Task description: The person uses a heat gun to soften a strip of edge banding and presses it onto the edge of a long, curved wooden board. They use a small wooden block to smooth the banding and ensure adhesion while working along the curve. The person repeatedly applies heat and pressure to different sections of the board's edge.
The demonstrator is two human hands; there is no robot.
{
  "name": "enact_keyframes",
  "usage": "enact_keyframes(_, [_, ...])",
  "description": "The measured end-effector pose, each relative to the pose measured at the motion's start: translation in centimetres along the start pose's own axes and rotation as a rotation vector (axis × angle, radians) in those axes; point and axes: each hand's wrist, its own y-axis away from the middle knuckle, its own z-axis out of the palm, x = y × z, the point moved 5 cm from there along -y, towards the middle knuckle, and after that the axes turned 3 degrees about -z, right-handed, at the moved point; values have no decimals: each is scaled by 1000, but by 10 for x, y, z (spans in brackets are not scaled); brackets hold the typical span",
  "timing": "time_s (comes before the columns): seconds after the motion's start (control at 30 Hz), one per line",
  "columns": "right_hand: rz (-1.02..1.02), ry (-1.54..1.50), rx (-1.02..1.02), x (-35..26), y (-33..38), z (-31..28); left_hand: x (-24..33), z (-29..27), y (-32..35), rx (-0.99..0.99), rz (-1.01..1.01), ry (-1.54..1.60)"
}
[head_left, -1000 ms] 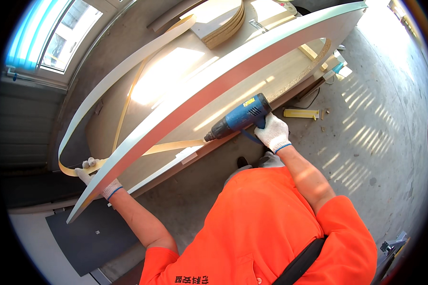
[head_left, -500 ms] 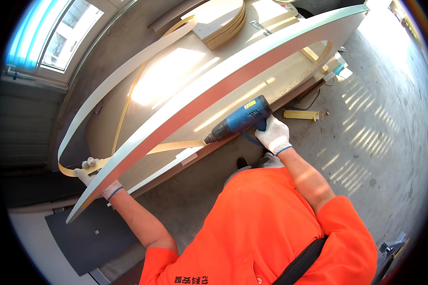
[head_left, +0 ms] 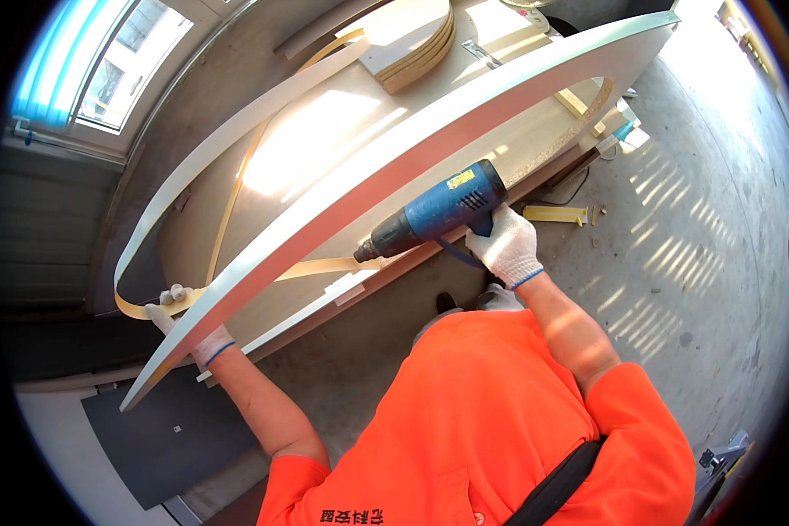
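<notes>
- Right hand [head_left: 508, 250] has its gloved fingers wrapped tight round the grip of a blue heat gun [head_left: 438, 210], nozzle aimed low at the pale edge strip [head_left: 324, 267], probably to soften it there.
- Left hand [head_left: 188, 329], also gloved, pinches the strip's loose end by the near tip of the long white panel [head_left: 430, 140], likely keeping it taut (the panel stands on edge across the desk [head_left: 324, 149]).
- Desk is a sunlit board with stacked curved offcuts [head_left: 416, 44] at the far end.
- Bare concrete floor [head_left: 693, 219], window [head_left: 123, 61] upper left.
</notes>
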Motion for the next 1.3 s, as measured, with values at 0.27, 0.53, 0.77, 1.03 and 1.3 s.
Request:
enact_keyframes(0.27, [-86, -3, 60, -29, -7, -24, -8, -3, 0, 34, 4, 28])
enact_keyframes(0.53, [-90, 70, 39, -45, -13, -33, -17, 15, 14, 70, 99, 7])
enact_keyframes(0.77, [-45, -11, 16, -64, -16, -41, -18, -8, 2, -45, 150, -241])
enact_keyframes(1.03, [-85, -40, 50, -76, -16, -44, -25, -2, 1, -60, 15, -77])
enact_keyframes(1.3, [-87, 21, 48, -63, -11, -45, -27, -18, -13, 81, 101, -211])
